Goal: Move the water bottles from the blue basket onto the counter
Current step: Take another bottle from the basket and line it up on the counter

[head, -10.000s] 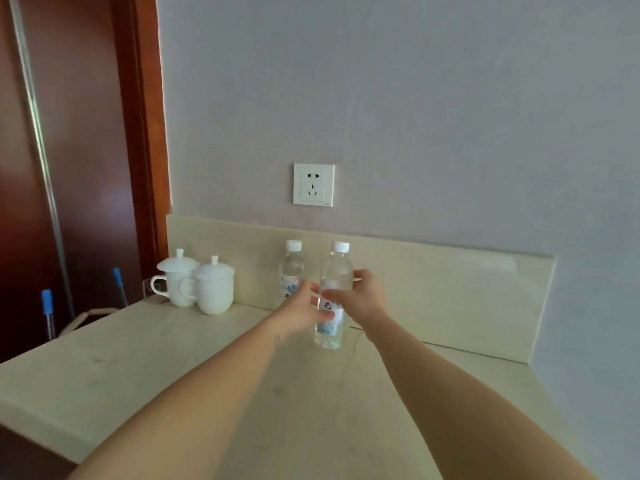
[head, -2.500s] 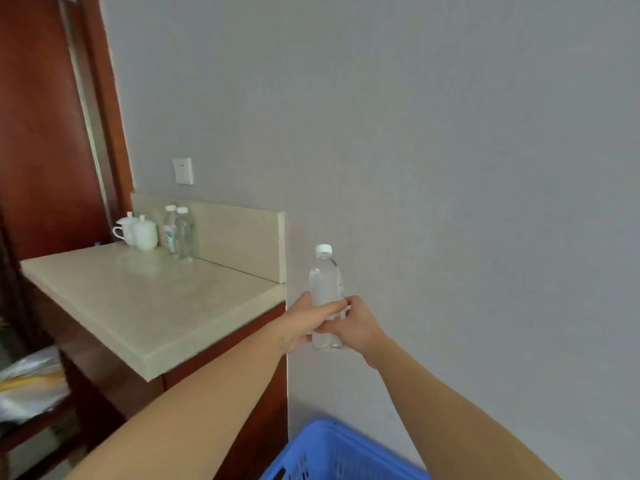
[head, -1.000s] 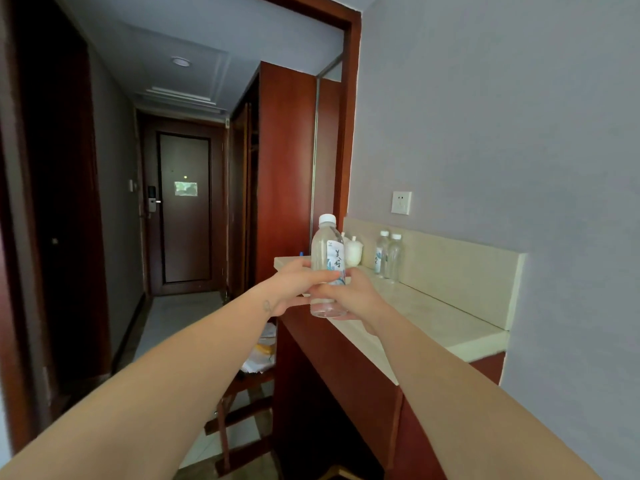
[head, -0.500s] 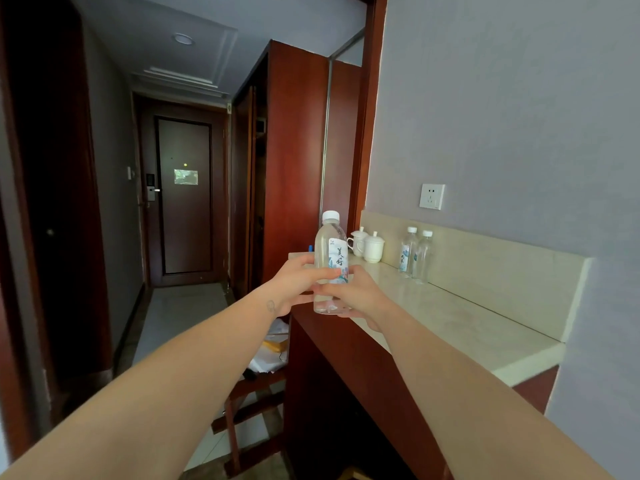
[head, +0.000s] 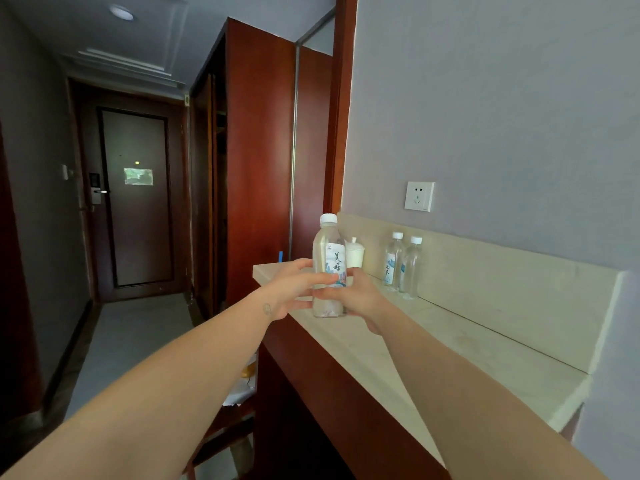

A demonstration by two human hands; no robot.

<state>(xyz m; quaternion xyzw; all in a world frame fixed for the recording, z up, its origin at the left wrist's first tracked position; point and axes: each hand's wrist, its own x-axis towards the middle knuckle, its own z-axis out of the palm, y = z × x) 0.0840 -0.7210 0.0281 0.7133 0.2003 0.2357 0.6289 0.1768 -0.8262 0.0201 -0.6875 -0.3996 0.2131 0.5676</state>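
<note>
Both forearms are stretching out long and almost level, closing in on one point ahead. The left hand (head: 294,289) is wrapping the water bottle (head: 329,258) from its own side, fingers curled across the printed label. The right hand (head: 362,299) is cupping the lower half from the other side, its fingers closing round the back, where their tips are hidden. So both sets of fingers are clamped on the one bottle. It is standing upright between them, its white cap well above the fingers and its base just below them. It is hanging over the near edge of the counter (head: 450,344); whether the base is touching the stone, I cannot tell.

It is looking nearly full, so I am judging a modest weight. The thin clear plastic would dent under a hard squeeze, and the glossy label could slide. This low-to-middle hold, away from the cap, seems the sound one.

Just past the fingertips a lidded white cup (head: 355,253) is peeking out. Beyond the right fingers, two more bottles (head: 401,266) are standing close together against the backsplash (head: 502,289), under a wall socket (head: 419,196). Far beyond the left fingers, a dark door (head: 136,199) is closing off the corridor. The blue basket is not showing.
</note>
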